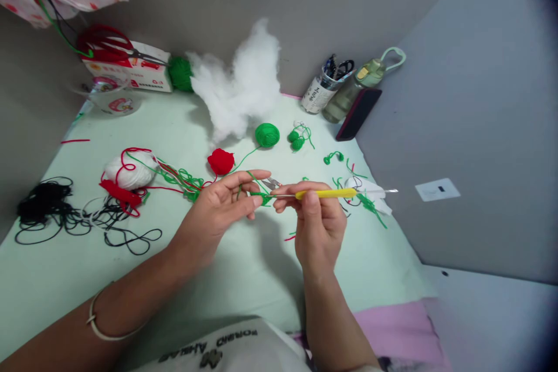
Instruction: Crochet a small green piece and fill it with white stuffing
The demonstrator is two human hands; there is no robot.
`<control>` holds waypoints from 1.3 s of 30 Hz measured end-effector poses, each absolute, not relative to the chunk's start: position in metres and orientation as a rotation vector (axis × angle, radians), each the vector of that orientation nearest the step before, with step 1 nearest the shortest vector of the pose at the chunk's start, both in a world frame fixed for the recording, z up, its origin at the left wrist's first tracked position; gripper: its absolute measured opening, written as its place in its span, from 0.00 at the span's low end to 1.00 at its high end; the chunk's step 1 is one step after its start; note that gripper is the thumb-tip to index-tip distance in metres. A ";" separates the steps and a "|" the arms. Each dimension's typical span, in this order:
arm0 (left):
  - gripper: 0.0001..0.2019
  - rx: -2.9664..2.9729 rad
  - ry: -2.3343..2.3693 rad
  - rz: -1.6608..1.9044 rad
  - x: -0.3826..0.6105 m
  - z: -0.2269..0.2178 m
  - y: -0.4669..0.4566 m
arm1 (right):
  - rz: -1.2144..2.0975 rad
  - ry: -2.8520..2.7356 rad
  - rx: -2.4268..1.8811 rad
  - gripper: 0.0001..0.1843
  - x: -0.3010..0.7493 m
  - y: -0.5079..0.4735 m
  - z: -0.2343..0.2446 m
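Observation:
My right hand [317, 215] is closed around a crochet hook [329, 193] with a yellow handle. Its thin metal shaft points left, into a small piece of green crochet [264, 196]. My left hand [226, 203] pinches that piece between thumb and fingers, and a strand of green yarn runs over the raised index finger. The strand leads back toward a green yarn ball [267, 135] on the table. Just behind my fingertips lies a pair of small snips [272, 183], partly hidden. A red yarn ball [221, 161] sits beyond my left hand.
White stuffing [244, 81] is heaped at the back. Tangled black yarn [47, 203] and a white yarn ball [131, 168] lie left. A pen cup [320, 93], water bottle [344, 99] and phone [360, 114] stand back right. Red-handled scissors [108, 43] rest on a box [150, 72].

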State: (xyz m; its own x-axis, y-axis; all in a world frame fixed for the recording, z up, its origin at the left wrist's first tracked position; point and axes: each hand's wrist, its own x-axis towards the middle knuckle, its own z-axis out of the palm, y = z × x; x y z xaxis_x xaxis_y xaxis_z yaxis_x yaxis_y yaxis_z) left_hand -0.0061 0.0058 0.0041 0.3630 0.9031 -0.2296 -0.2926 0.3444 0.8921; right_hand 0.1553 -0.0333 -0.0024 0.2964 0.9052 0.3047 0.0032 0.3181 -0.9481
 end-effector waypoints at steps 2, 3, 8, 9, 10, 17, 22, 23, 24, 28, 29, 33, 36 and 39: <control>0.15 0.880 0.887 0.938 -0.004 0.004 0.004 | 0.633 -1.226 -1.083 0.11 0.153 -0.037 -0.006; 0.16 0.875 0.903 0.957 -0.002 0.004 0.003 | 0.537 -1.326 -1.083 0.12 0.152 -0.038 -0.008; 0.20 0.670 0.838 0.884 0.004 0.004 -0.002 | 0.074 -1.721 -1.133 0.21 0.152 -0.041 -0.018; 0.19 0.599 0.802 0.837 0.004 0.004 -0.001 | 0.085 -1.699 -1.147 0.20 0.152 -0.040 -0.018; 0.17 0.535 0.766 0.804 0.003 0.004 0.000 | 0.142 -1.629 -1.147 0.18 0.153 -0.040 -0.017; 0.17 0.571 0.686 0.844 -0.003 0.005 0.007 | 0.703 -1.136 -0.998 0.10 0.153 -0.031 -0.005; 0.15 0.740 0.714 0.842 -0.003 0.004 0.005 | 0.826 -1.121 -1.020 0.11 0.155 -0.030 -0.007; 0.15 0.751 0.730 0.852 -0.003 0.004 0.004 | 0.823 -1.114 -1.020 0.11 0.155 -0.030 -0.007; 0.16 0.755 0.746 0.860 -0.002 0.004 0.004 | 0.797 -1.126 -1.029 0.11 0.154 -0.029 -0.008; 0.21 0.689 0.808 0.886 0.003 0.004 0.000 | 0.434 -1.393 -1.105 0.11 0.149 -0.032 -0.013; 0.21 0.644 0.803 0.872 0.004 0.004 0.000 | 0.304 -1.485 -1.121 0.13 0.148 -0.033 -0.015; 0.15 0.468 0.685 0.759 0.003 0.003 0.003 | 0.148 -1.544 -1.101 0.16 0.151 -0.035 -0.015; 0.13 0.457 0.657 0.799 -0.001 0.004 0.008 | 0.482 -1.203 -1.063 0.12 0.157 -0.031 -0.010; 0.16 0.578 0.680 0.825 -0.003 0.004 0.008 | 0.762 -1.069 -1.006 0.11 0.158 -0.027 -0.007</control>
State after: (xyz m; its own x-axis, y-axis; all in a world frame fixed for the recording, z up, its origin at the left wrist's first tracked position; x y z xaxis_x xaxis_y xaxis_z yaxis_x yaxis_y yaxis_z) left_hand -0.0027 0.0079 0.0041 0.4957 0.8098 -0.3139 -0.4626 0.5521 0.6937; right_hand 0.1581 -0.0275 -0.0065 0.3178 0.8849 0.3405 -0.0331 0.3692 -0.9287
